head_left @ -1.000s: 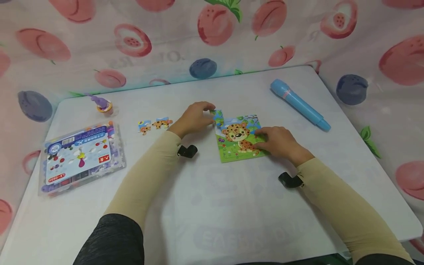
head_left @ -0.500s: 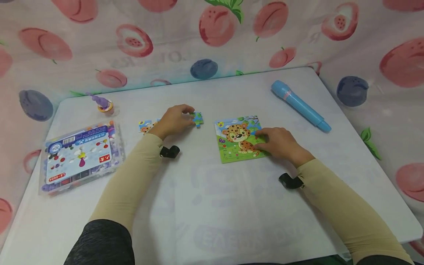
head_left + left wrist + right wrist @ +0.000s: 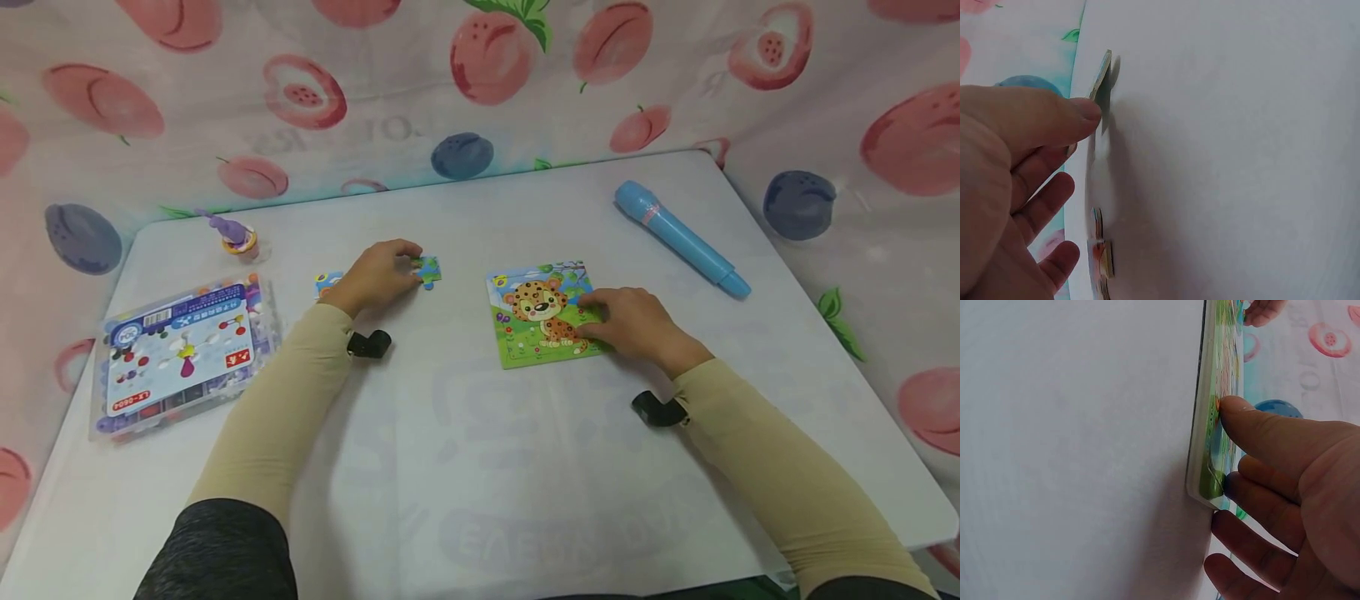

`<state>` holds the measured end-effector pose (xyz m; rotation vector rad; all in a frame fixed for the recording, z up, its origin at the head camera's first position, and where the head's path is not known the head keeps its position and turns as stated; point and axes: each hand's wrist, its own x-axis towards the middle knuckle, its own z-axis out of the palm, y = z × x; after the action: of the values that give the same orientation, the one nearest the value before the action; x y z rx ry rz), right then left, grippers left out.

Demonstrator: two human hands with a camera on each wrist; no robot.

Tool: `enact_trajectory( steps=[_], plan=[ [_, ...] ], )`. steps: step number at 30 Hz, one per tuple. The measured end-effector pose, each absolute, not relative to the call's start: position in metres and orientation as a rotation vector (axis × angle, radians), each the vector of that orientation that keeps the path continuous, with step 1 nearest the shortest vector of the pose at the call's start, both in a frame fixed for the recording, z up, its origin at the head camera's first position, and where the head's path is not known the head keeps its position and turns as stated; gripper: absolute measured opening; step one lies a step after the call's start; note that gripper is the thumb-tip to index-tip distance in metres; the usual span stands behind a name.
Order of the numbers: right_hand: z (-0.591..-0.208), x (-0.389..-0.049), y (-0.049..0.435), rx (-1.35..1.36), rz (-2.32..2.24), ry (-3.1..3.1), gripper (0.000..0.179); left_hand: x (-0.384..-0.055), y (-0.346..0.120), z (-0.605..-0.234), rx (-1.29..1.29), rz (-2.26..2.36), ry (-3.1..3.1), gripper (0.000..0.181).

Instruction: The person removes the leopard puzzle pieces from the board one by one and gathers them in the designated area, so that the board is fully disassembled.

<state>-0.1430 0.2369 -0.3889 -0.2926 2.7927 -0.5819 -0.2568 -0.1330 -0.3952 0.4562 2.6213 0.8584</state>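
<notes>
**Picture board (image 3: 534, 317) and loose pieces (image 3: 326, 281) on a white table (image 3: 480, 475)**

Clear plastic box (image 3: 180, 354): farthest left of the board and slightly nearer the person; printed label on top, small coloured parts inside.

Purple ornament (image 3: 228, 232) in a small pot: well left of the board and farther from the person than it.

Loose pieces: left of the board, lying flat, partly hidden by the left hand; count cannot be told.

Left hand (image 3: 378, 275): left of the board, well apart from it. Thumb and finger closed together on the pinched piece; remaining fingers bent and spread.

Pinched piece (image 3: 430, 269): between the left hand and the board, blue and green, tilted; contact with the table cannot be told.

Picture board: lying flat, spotted leopard on grass under a blue sky.

Right hand (image 3: 630, 325): at the board's right edge. Thumb and fingers well apart, slightly bent, tips resting on the board's face.

Blue tube (image 3: 678, 237): right of the board and beyond it, lying diagonally.

Fruit-print cloth (image 3: 525, 125): behind the board.
</notes>
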Motion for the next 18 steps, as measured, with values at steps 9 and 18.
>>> enact_trajectory(
  steps=[9, 18],
  plan=[
    [-0.388, -0.144, 0.237, -0.291, -0.574, 2.793, 0.053, -0.255, -0.14, -0.394, 0.385, 0.858, 2.592, 0.051],
    [-0.388, -0.143, 0.236, -0.282, -0.575, 2.79, 0.052, -0.256, -0.146, -0.395, 0.383, 0.84, 2.584, 0.05]
  ],
)
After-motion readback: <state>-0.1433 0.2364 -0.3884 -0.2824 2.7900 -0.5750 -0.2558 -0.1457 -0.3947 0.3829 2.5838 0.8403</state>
